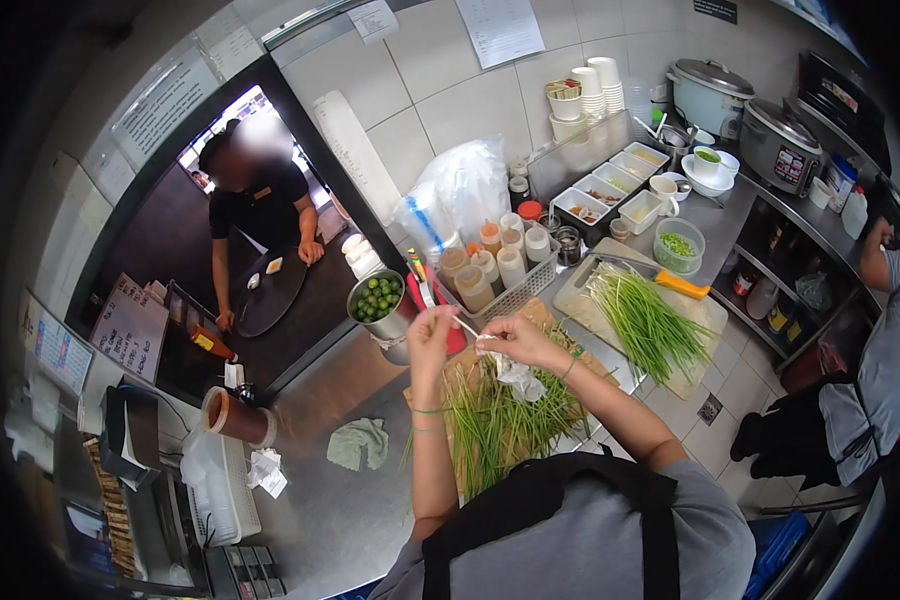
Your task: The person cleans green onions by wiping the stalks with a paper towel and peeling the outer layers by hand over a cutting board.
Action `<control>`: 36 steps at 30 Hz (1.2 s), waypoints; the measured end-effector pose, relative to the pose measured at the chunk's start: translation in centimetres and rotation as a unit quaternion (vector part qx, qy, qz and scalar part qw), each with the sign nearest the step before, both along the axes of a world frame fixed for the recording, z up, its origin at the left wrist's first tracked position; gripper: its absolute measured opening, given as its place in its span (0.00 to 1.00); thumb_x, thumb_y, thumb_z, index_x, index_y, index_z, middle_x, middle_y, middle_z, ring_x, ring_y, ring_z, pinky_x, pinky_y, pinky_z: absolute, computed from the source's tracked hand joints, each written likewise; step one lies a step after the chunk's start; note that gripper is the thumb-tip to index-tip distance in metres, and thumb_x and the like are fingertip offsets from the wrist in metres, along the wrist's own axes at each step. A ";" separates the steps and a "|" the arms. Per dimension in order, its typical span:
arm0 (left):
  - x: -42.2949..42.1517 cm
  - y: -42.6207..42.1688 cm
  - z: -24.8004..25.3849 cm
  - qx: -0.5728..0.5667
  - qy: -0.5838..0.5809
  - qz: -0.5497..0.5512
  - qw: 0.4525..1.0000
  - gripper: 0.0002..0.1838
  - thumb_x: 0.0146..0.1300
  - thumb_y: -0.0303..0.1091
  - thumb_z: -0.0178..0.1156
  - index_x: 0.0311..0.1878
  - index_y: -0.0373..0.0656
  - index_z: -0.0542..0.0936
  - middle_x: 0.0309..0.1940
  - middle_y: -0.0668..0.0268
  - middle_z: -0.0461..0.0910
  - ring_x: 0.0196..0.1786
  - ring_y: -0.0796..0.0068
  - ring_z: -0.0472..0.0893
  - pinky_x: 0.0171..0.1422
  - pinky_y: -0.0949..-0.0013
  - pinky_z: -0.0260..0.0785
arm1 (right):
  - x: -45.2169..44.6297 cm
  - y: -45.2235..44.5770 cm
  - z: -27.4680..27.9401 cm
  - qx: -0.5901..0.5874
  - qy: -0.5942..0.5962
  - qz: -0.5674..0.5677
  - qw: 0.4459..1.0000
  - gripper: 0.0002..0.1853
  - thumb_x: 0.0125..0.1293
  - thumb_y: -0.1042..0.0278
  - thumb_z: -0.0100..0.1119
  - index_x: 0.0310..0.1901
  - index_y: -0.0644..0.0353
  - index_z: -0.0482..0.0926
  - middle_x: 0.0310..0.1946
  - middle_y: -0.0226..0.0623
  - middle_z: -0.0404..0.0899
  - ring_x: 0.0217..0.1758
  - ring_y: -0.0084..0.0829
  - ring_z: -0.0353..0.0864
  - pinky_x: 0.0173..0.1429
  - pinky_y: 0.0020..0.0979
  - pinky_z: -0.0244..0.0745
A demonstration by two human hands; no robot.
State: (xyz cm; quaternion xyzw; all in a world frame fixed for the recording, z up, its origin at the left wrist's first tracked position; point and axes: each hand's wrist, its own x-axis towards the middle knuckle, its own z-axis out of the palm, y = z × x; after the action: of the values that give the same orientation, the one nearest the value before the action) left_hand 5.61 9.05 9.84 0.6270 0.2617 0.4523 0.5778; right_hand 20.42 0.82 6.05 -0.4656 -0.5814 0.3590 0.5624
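My left hand (432, 342) is closed in a pinch at one end of a thin white strip (466, 326). At the strip's other end, my right hand (520, 342) has its fingers closed on a crumpled white piece of thin plastic or tissue (518, 378) that hangs below it. Whether strip and crumpled piece are one thing, I cannot tell. Beneath both hands, a loose heap of long green stalks (510, 430) covers a brown board or sheet. To the right, trimmed green onions (650, 320) lie on a cutting board (708, 345) beside an orange-handled knife (682, 284).
A metal pot of small green limes (378, 298) stands left of my hands. Sauce bottles (485, 265) fill a basket behind them. A green cloth (358, 444) lies on the steel counter. One person (260, 200) leans at the hatch; another (875, 340) stands at right.
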 end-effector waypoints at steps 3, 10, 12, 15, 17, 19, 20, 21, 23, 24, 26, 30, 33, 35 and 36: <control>-1.1 0.1 0.9 -0.036 -0.010 0.044 0.998 0.09 0.64 0.35 0.54 0.37 0.40 0.78 0.23 0.76 0.74 0.18 0.95 0.58 0.19 0.86 0.44 | 0.2 -0.6 -0.1 -0.025 -0.008 0.023 0.999 0.11 0.57 0.65 0.62 0.28 0.67 0.79 0.20 0.25 0.71 0.25 0.15 0.65 0.28 0.23 0.61; 0.1 -2.6 -1.5 -0.036 -0.011 -0.017 0.999 0.11 0.65 0.36 0.53 0.39 0.39 0.79 0.20 0.80 0.66 0.17 0.95 0.56 0.19 0.85 0.43 | 0.2 0.1 0.5 0.011 -0.046 0.016 0.999 0.12 0.56 0.63 0.62 0.28 0.65 0.78 0.20 0.29 0.71 0.25 0.19 0.68 0.29 0.25 0.63; -0.2 -2.5 -1.4 -0.047 -0.035 0.024 0.998 0.12 0.66 0.36 0.51 0.39 0.38 0.78 0.21 0.78 0.67 0.17 0.93 0.57 0.18 0.85 0.44 | 0.3 -0.8 0.8 0.040 -0.112 0.013 0.993 0.11 0.56 0.63 0.62 0.29 0.64 0.79 0.21 0.32 0.72 0.25 0.21 0.70 0.30 0.27 0.64; -2.5 -1.0 0.2 -0.072 -0.126 0.103 0.984 0.12 0.67 0.37 0.50 0.38 0.38 0.77 0.20 0.77 0.67 0.18 0.93 0.58 0.18 0.85 0.45 | 0.4 -1.7 0.4 0.024 -0.148 0.020 0.988 0.10 0.57 0.63 0.61 0.30 0.63 0.80 0.23 0.34 0.73 0.26 0.25 0.72 0.31 0.28 0.65; -3.9 -0.2 1.0 -0.063 -0.149 0.130 0.978 0.13 0.67 0.38 0.50 0.37 0.38 0.76 0.20 0.76 0.67 0.19 0.92 0.58 0.18 0.85 0.46 | 0.6 -2.3 -0.2 0.009 -0.142 0.029 0.989 0.10 0.57 0.63 0.61 0.30 0.62 0.80 0.23 0.34 0.74 0.27 0.25 0.72 0.32 0.28 0.65; -4.9 0.2 1.7 -0.052 -0.165 0.150 0.973 0.13 0.67 0.39 0.50 0.36 0.38 0.76 0.20 0.76 0.66 0.19 0.92 0.58 0.18 0.85 0.46 | 0.7 -2.6 -0.9 0.010 -0.125 0.039 0.991 0.10 0.57 0.63 0.60 0.31 0.62 0.80 0.23 0.34 0.74 0.27 0.24 0.72 0.32 0.27 0.66; -5.2 0.2 2.0 -0.046 -0.168 0.158 0.972 0.13 0.67 0.39 0.50 0.36 0.38 0.76 0.20 0.76 0.66 0.19 0.92 0.58 0.18 0.85 0.46 | 0.7 -2.7 -1.1 0.007 -0.122 0.041 0.992 0.10 0.57 0.63 0.60 0.31 0.62 0.80 0.24 0.34 0.74 0.27 0.24 0.72 0.32 0.27 0.66; -5.3 0.2 2.3 -0.041 -0.171 0.164 0.971 0.13 0.67 0.39 0.50 0.36 0.38 0.76 0.19 0.76 0.66 0.19 0.92 0.58 0.18 0.85 0.45 | 0.8 -2.9 -1.2 0.004 -0.118 0.043 0.992 0.10 0.57 0.63 0.60 0.31 0.62 0.80 0.24 0.34 0.75 0.27 0.24 0.72 0.33 0.27 0.66; -5.4 -0.1 2.9 -0.043 -0.172 0.184 0.967 0.13 0.67 0.38 0.49 0.35 0.38 0.76 0.19 0.77 0.66 0.19 0.93 0.57 0.19 0.84 0.45 | 0.7 -3.1 -1.4 0.001 -0.114 0.039 0.993 0.09 0.58 0.64 0.59 0.31 0.63 0.80 0.24 0.34 0.75 0.26 0.23 0.72 0.33 0.27 0.66; -5.6 -0.1 3.1 -0.041 -0.172 0.188 0.966 0.13 0.67 0.39 0.49 0.35 0.38 0.76 0.19 0.77 0.66 0.19 0.93 0.57 0.19 0.84 0.45 | 0.7 -3.2 -1.4 0.001 -0.115 0.034 0.993 0.09 0.58 0.65 0.59 0.31 0.63 0.79 0.24 0.34 0.75 0.26 0.23 0.71 0.33 0.26 0.66; -6.0 0.4 2.9 -0.034 -0.166 0.191 0.967 0.13 0.67 0.40 0.50 0.36 0.39 0.75 0.19 0.77 0.66 0.19 0.93 0.58 0.18 0.85 0.45 | 0.5 -3.3 -1.6 0.002 -0.092 0.025 0.995 0.09 0.59 0.66 0.58 0.32 0.63 0.79 0.23 0.33 0.75 0.26 0.22 0.71 0.33 0.26 0.66; -6.1 0.4 2.4 -0.037 -0.199 0.223 0.954 0.12 0.67 0.40 0.49 0.35 0.40 0.74 0.20 0.76 0.64 0.19 0.92 0.58 0.18 0.85 0.45 | -0.3 -3.4 -1.2 0.032 -0.053 -0.028 0.998 0.08 0.61 0.68 0.55 0.33 0.64 0.78 0.23 0.33 0.75 0.26 0.22 0.70 0.33 0.25 0.65; -6.8 0.5 2.1 -0.044 -0.267 0.275 0.923 0.11 0.68 0.39 0.48 0.35 0.41 0.72 0.20 0.76 0.64 0.19 0.90 0.58 0.19 0.84 0.46 | -1.0 -3.6 -1.2 0.060 -0.020 -0.097 0.993 0.09 0.61 0.68 0.55 0.32 0.66 0.77 0.22 0.34 0.74 0.25 0.22 0.69 0.31 0.25 0.64; -8.5 1.0 1.8 -0.038 -0.302 0.303 0.903 0.10 0.68 0.39 0.48 0.36 0.42 0.71 0.21 0.74 0.65 0.19 0.89 0.60 0.18 0.84 0.47 | -0.4 -4.4 -1.0 0.017 -0.009 -0.127 0.992 0.09 0.61 0.68 0.56 0.31 0.66 0.77 0.22 0.34 0.74 0.24 0.22 0.68 0.30 0.25 0.64; -9.2 0.9 2.2 -0.037 -0.316 0.300 0.899 0.10 0.68 0.40 0.47 0.36 0.44 0.70 0.22 0.74 0.66 0.20 0.89 0.61 0.18 0.84 0.48 | -0.1 -4.7 -0.9 -0.027 -0.034 -0.119 0.992 0.10 0.60 0.66 0.57 0.29 0.66 0.78 0.22 0.34 0.74 0.22 0.24 0.69 0.28 0.27 0.63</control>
State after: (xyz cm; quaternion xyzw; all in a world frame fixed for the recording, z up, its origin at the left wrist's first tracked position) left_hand -3.55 9.98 12.02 0.3211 0.2576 0.7684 0.4900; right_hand 20.32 -3.86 5.11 -0.5588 -0.5304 0.2890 0.5683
